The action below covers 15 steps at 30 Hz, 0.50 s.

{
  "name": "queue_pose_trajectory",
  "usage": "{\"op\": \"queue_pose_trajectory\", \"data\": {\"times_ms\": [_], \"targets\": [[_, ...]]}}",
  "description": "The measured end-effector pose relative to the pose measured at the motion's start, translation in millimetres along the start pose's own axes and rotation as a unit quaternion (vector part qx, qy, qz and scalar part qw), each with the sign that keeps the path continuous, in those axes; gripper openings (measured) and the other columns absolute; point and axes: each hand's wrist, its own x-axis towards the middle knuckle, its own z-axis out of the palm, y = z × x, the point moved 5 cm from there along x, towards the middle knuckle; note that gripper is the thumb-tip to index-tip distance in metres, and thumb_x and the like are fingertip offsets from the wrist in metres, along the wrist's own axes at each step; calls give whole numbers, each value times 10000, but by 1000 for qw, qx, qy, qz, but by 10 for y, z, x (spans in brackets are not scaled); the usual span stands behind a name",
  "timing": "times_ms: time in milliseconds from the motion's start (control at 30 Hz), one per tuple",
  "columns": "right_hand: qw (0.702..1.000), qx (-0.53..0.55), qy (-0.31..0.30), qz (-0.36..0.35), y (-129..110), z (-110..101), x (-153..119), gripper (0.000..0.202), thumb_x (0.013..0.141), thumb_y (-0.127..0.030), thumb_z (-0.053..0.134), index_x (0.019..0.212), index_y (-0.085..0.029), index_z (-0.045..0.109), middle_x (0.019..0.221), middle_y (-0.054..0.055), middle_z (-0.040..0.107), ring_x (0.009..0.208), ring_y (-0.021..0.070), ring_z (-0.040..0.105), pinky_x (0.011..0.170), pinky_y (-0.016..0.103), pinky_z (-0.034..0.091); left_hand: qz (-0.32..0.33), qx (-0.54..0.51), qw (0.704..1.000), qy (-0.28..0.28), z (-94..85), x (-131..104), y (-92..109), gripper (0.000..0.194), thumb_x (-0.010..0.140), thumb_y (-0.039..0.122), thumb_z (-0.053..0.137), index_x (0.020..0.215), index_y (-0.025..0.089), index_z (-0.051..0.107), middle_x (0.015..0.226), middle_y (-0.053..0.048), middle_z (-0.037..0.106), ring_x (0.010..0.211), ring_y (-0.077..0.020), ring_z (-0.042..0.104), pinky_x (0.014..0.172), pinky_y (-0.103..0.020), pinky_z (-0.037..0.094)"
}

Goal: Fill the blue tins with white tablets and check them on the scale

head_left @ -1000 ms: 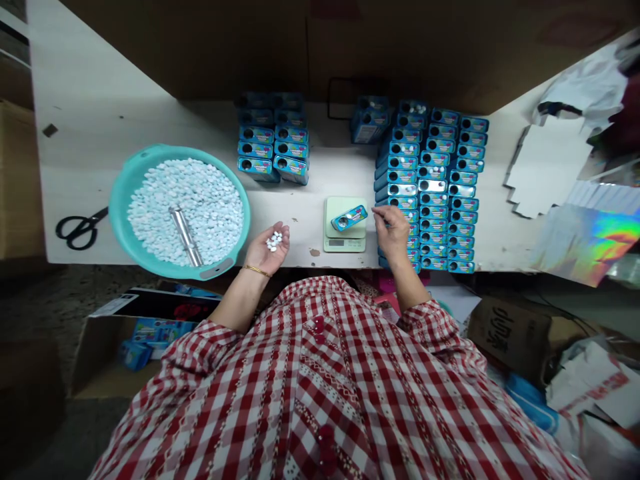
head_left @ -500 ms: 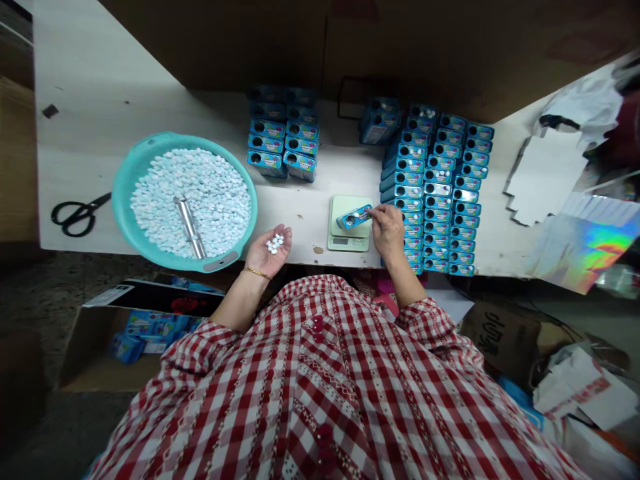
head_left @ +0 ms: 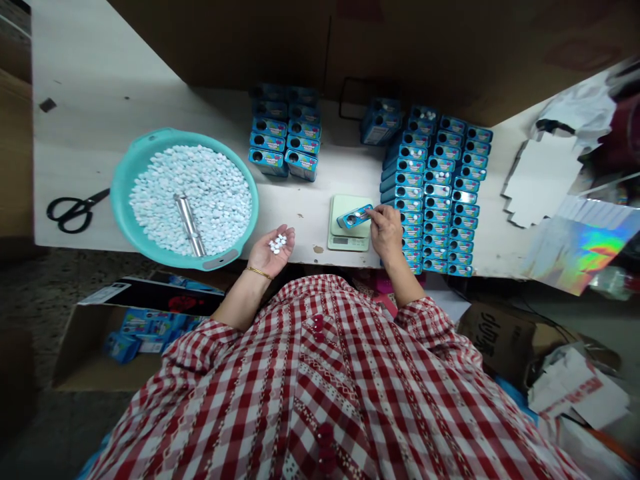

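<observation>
- The left hand (head_left: 271,253) is palm up just right of the basin, its fingers loosely spread and cupping a small heap of white tablets (head_left: 277,244).
- The right hand (head_left: 387,230) has its fingertips close together in a narrow grip, at the right end of the blue packet (head_left: 354,218); whether they pinch the packet or a tablet, I cannot tell.
- That packet sits slantwise on the pale green scale (head_left: 349,243), a white tablet on its top.
- At left, the turquoise basin (head_left: 121,207) holds many more tablets, with a metal tube (head_left: 189,223) lying on them.
- Black-handled scissors (head_left: 73,212) lie left of the basin on the white table (head_left: 285,203).
- Filled-looking rows of blue packets (head_left: 437,215) stand right of the scale, some with tablets on top; another group (head_left: 302,145) stands at the far left of it.
</observation>
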Motion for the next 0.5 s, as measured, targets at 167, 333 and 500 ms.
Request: {"op": "queue_pose_trajectory", "data": {"times_ms": [167, 333, 500], "targets": [[998, -17, -42, -36, -101, 20, -32, 329, 856, -119, 420, 971, -274, 686, 1025, 62, 581, 948, 233, 478, 836, 406, 418, -29, 41, 998, -38, 105, -26, -142, 222, 834, 95, 431, 882, 66, 646, 796, -124, 690, 751, -159, 674, 656, -240, 553], [998, -44, -24, -30, -99, -20, -24, 333, 873, -118, 394, 1047, -214, 661, 1048, 88, 600, 942, 231, 490, 835, 410, 430, -68, 66, 990, -101, 305, -15, -369, 250, 855, 154, 414, 857, 66, 648, 839, -128, 700, 782, -163, 674, 707, -257, 544], [996, 31, -36, -70, -433, -11, -45, 256, 904, -244, 457, 1093, -221, 629, 1048, 84, 593, 970, 213, 523, 874, 389, 452, -65, 94, 983, -140, 600, -21, -500, 295, 882, 203, 394, 885, 51, 648, 814, -126, 696, 781, -161, 666, 740, -262, 530]]}}
